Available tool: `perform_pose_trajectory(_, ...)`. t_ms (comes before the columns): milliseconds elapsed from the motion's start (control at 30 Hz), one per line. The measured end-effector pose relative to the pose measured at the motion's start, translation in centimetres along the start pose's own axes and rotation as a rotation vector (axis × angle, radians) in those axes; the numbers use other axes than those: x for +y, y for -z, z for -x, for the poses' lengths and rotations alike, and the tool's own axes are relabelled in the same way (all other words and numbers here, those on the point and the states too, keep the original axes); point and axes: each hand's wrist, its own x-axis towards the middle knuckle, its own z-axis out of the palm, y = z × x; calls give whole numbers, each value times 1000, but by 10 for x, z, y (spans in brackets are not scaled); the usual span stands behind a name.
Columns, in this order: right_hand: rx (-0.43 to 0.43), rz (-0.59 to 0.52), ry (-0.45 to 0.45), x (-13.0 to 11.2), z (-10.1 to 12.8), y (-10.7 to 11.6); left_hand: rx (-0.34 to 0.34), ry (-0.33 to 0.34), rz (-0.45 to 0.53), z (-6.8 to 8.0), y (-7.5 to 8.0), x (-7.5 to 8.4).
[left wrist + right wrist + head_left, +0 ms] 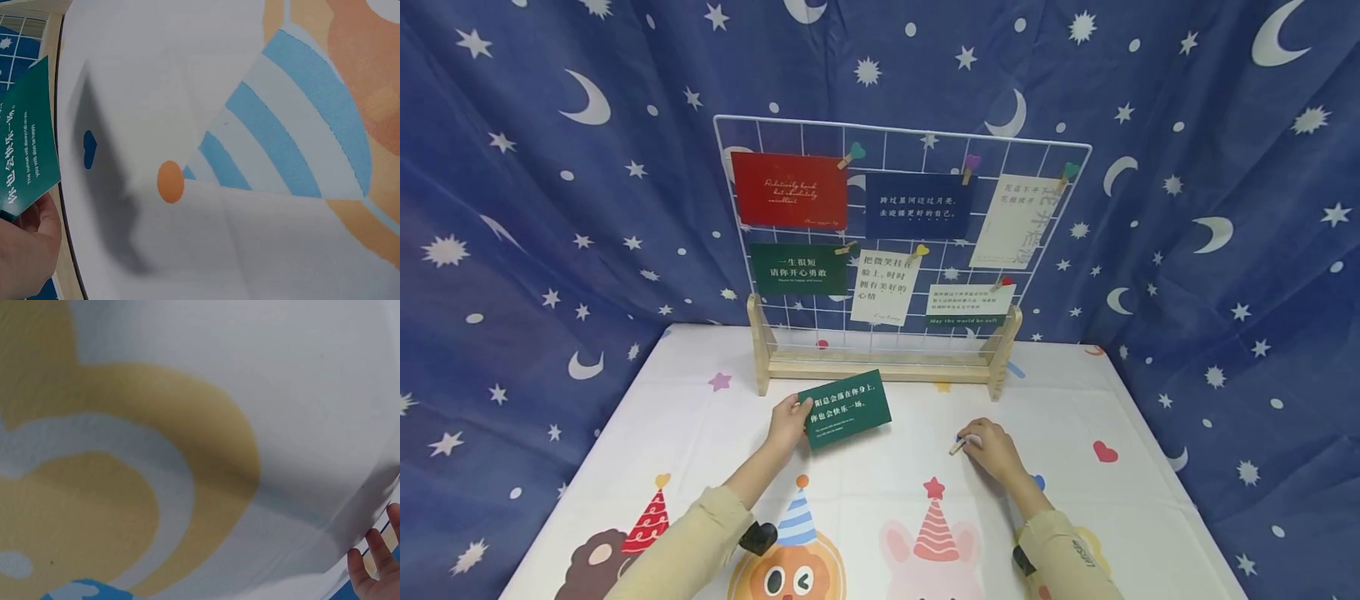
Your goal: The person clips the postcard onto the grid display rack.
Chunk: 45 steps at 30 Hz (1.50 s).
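My left hand pinches the left edge of a dark green card with white print, held just above the table in front of the grid stand. In the left wrist view the green card shows at the left edge with part of my hand below it. My right hand rests on the tablecloth to the right and pinches a small wooden clip. The right wrist view shows only fingertips at its lower right corner, over the cloth.
A white wire grid on a wooden base stands at the back of the table, with several cards clipped to it. The tablecloth has party-hat cartoon prints. A blue star-and-moon curtain surrounds the table.
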Motion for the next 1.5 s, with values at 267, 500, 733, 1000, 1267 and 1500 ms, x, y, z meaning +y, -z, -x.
perform_pose_trajectory(267, 14, 5, 14, 2, 0, -2, 57, -105, 28, 1, -1, 5)
perform_pose_trajectory(500, 11, 9, 16, 0, 1, -2, 51, -170, 70, 4, -2, 9)
perform_pose_trajectory(733, 39, 1, 22, 0, 2, -5, 63, -186, 70, 5, 4, 9)
perform_pose_trajectory(1000, 48, -4, 60, 1, 1, -5, 53, -174, 138, 11, 13, 8)
perform_pose_trajectory(1267, 37, -127, 24, -4, 1, -6, 90, -275, 83, 16, 18, 8)
perform_pose_trajectory(1500, 62, -322, -90, -13, -5, -7, 77, -282, 30, 17, 22, 8)
